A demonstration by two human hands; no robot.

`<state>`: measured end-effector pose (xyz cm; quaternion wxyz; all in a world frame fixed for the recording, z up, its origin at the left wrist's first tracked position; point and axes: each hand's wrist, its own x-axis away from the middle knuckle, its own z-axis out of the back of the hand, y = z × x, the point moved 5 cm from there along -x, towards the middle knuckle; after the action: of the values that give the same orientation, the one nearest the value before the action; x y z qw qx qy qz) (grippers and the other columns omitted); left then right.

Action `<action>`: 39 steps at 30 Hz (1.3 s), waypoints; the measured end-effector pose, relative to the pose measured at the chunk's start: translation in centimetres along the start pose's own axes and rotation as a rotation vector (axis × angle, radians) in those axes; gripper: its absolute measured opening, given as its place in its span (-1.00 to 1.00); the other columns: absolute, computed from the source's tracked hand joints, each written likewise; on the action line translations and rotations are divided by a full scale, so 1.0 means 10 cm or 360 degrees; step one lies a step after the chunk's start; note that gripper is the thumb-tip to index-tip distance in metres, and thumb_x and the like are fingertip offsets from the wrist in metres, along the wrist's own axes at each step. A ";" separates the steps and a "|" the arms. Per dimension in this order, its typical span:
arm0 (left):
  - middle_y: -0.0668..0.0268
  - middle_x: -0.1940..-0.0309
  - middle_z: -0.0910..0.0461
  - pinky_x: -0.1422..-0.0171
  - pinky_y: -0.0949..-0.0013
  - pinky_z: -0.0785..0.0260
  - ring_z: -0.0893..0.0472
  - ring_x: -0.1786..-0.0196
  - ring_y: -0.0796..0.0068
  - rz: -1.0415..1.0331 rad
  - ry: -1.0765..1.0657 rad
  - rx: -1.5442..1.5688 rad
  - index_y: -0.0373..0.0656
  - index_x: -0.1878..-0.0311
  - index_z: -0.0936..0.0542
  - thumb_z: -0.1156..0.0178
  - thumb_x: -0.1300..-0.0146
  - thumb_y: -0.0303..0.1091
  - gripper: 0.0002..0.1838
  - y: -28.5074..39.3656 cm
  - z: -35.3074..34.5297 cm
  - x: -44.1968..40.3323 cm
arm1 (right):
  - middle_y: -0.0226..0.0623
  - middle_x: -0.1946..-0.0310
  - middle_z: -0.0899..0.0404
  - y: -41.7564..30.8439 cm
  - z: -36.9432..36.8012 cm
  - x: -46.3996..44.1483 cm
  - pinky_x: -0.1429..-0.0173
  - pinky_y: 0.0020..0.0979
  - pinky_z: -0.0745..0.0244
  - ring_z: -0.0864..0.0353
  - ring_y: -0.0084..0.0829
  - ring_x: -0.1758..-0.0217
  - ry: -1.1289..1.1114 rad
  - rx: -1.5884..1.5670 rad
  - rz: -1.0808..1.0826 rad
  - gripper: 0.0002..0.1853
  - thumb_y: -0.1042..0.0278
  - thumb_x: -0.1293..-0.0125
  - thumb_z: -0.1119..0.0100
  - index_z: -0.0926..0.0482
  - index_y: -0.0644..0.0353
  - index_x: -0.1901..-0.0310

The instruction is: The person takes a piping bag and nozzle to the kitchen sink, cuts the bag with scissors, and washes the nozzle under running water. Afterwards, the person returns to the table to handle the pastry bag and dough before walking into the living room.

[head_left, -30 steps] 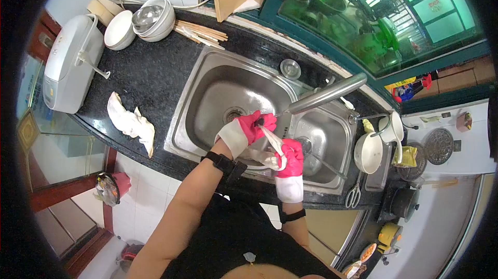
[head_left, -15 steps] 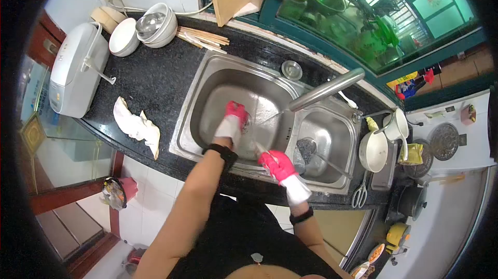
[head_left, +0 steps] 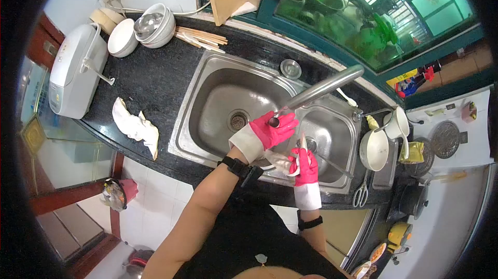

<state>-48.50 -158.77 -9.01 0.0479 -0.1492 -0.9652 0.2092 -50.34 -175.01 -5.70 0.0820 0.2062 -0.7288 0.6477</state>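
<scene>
My left hand (head_left: 263, 132), in a pink-and-white rubber glove, is just below the faucet's outlet, above the divider of the sink. A small dark round thing (head_left: 274, 121) lies between its thumb and fingers; its kind is unclear. My right hand (head_left: 306, 169), gloved the same way, is over the front of the smaller basin (head_left: 327, 128). Its fingers are closed on a pale, limp, cloth-like thing (head_left: 280, 162), which hangs toward my left wrist. A narrow pale tip points up from that grip. Left of both hands, the drain (head_left: 238, 120) shows in the larger basin (head_left: 215, 100).
The metal faucet (head_left: 327, 88) reaches over the divider. Left of the sink lie a crumpled white cloth (head_left: 136, 126), a rice cooker (head_left: 78, 71), stacked bowls (head_left: 161, 30) and chopsticks (head_left: 202, 37). Scissors (head_left: 360, 193) and a white pot (head_left: 374, 150) stand on the right.
My left hand has moved up and right from the drain to below the faucet, uncovering the drain. My right hand has shifted right, and more of the pale limp thing shows.
</scene>
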 end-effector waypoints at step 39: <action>0.23 0.09 -0.59 -0.16 0.36 -0.35 -0.54 0.02 0.44 -0.0894 0.0592 -0.2451 -0.22 0.04 -0.49 -0.23 -0.19 -0.48 -0.74 0.50 -0.06 0.39 | -0.35 0.22 -0.60 -0.14 -0.63 -0.67 0.01 -0.47 -0.42 -0.54 -0.51 0.17 -0.0629 0.0349 0.0160 -0.73 0.44 -0.29 -0.10 -0.50 0.32 0.00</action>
<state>-50.79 -152.99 -10.43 0.1414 0.0736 -0.8159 -0.5557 -44.69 -167.64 -6.11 -0.1178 0.3001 -0.6654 0.6733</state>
